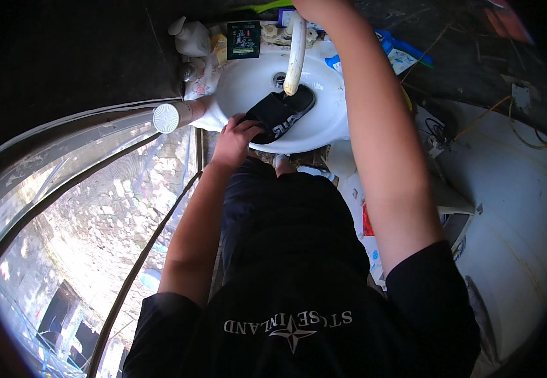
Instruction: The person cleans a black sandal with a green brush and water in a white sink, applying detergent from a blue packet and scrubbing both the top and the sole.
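Note:
A black slide sandal (280, 113) with pale lettering on its strap lies slantwise in a white ceramic washbasin (335, 90). My left hand (238, 137) grips one end of it at the basin's front rim. Above the sandal hangs the whitish spout of a faucet (296, 56); no water stream can be made out. My right hand (318, 10) is stretched past the spout to the picture's top edge, which cuts off its fingers, so what they touch cannot be seen. Beside it a bright green object (266, 6) shows in part.
Along the basin's back ledge stand a white pump bottle (192, 38), a dark green packet (243, 40) and faucet knobs (269, 32). A cylindrical container (167, 118) sits at the left by the window (112, 203). Blue-and-white packaging (398, 52) lies at right, near loose wires (436, 130).

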Motion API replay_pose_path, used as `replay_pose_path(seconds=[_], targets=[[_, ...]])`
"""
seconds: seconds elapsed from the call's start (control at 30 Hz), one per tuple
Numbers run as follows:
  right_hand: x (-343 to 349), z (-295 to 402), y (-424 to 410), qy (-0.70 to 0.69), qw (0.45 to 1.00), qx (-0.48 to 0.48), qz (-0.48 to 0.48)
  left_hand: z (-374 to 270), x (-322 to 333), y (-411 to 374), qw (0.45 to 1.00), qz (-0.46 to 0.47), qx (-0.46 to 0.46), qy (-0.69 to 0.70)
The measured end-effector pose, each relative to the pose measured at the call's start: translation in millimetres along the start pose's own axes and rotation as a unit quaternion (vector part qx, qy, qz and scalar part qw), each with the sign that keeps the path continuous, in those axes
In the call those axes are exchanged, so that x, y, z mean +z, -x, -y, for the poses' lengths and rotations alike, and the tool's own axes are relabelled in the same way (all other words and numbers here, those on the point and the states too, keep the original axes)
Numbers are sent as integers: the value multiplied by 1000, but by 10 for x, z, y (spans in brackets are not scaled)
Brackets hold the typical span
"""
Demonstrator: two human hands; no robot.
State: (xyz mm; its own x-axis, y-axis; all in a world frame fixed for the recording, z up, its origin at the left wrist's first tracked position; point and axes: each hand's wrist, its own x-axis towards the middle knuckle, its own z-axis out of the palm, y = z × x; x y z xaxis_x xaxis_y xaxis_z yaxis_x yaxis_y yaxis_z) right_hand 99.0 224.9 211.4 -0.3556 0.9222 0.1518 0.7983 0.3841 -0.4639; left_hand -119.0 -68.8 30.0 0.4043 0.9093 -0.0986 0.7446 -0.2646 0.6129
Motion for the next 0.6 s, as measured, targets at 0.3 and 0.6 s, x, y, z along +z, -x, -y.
replay_pose_path(seconds=[0.3, 0.6], targets=[[811, -426, 934, 41, 942, 328, 59, 68, -8, 98, 997, 56, -19, -48], [1546, -820, 646, 199, 959, 191, 68, -296, 98, -154, 988, -51, -142, -40]])
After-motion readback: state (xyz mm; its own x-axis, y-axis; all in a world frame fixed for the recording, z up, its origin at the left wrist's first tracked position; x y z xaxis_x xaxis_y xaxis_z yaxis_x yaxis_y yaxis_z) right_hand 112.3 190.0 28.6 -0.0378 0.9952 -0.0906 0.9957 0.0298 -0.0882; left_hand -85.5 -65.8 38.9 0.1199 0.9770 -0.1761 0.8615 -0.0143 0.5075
